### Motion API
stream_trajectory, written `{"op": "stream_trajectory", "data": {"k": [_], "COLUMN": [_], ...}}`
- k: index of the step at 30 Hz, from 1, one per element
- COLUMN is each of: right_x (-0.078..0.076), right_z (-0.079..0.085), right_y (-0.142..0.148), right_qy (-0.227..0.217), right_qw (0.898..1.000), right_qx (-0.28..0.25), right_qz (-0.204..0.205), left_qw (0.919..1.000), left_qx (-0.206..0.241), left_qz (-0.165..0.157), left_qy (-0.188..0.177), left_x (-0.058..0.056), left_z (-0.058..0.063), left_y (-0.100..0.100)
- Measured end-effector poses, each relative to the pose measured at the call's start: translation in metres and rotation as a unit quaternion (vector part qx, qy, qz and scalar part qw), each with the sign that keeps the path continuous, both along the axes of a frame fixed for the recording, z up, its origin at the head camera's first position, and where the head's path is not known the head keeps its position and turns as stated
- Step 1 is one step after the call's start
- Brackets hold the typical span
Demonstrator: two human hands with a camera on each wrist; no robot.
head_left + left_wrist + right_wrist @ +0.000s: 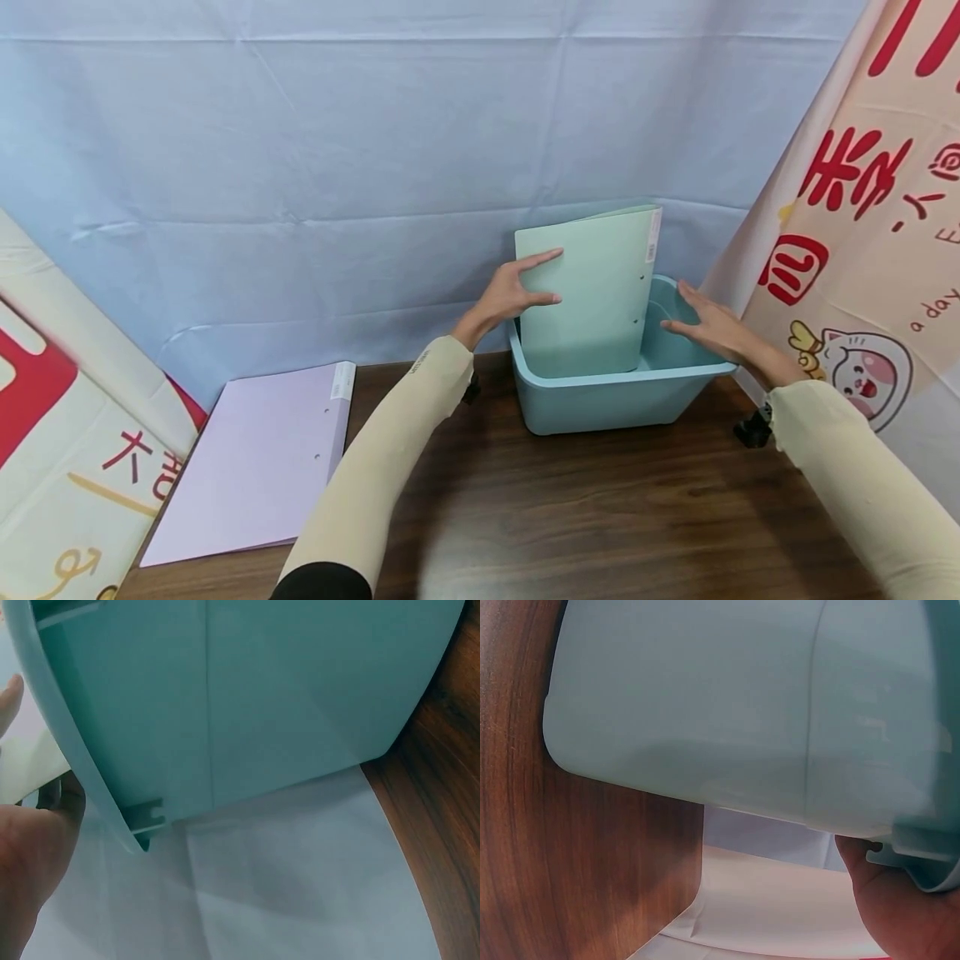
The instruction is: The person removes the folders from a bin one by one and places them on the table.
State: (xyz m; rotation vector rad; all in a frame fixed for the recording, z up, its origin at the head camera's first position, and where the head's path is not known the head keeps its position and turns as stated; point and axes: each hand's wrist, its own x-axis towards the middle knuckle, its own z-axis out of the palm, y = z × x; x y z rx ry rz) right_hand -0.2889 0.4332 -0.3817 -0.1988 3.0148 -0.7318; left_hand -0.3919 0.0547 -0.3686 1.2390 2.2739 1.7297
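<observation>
A light green folder (588, 292) stands upright inside a blue-green plastic bin (600, 408), rising well above its rim. My left hand (504, 293) grips the folder's left edge, with thumb and index finger over the front face. Other fingers of the left hand (30, 855) curl behind the folder, close to the bin's rim. On the other side, my right hand (716, 329) holds the bin's right rim, its thumb reaching over the inside. In the right wrist view, part of the right hand (907, 915) shows just below the rim, against the bin's outer side.
A lilac folder (255, 458) lies flat at the left of the dark wooden table (570, 517). Pale blue cloth (337, 167) hangs right behind the bin. Printed cloths border both sides, the right one (862, 250) close to my right hand.
</observation>
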Motion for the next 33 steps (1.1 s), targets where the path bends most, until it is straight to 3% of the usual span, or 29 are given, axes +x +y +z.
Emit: {"op": "stream_trajectory", "data": {"k": [11,19,26,33], "right_x": [-0.001,0.000,0.000,-0.003], "right_z": [-0.001,0.000,0.001,-0.001], "right_y": [0.000,0.000,0.001,0.003], "right_qy": [-0.009,-0.011,-0.014,-0.019], "right_qw": [1.000,1.000,1.000,1.000], "right_qx": [0.013,0.011,0.010,0.016], "right_qz": [0.001,0.001,0.003,0.002], "left_qw": [0.9979,0.9935,0.9927,0.9898], "left_qx": [-0.011,0.007,0.033,0.068], "left_qz": [0.064,0.109,0.115,0.122], "left_qy": [0.007,0.033,0.012,0.026], "left_x": [0.007,0.012,0.017,0.018], "left_z": [-0.005,-0.003,-0.001,0.004], "left_y": [0.007,0.015,0.019,0.017]}}
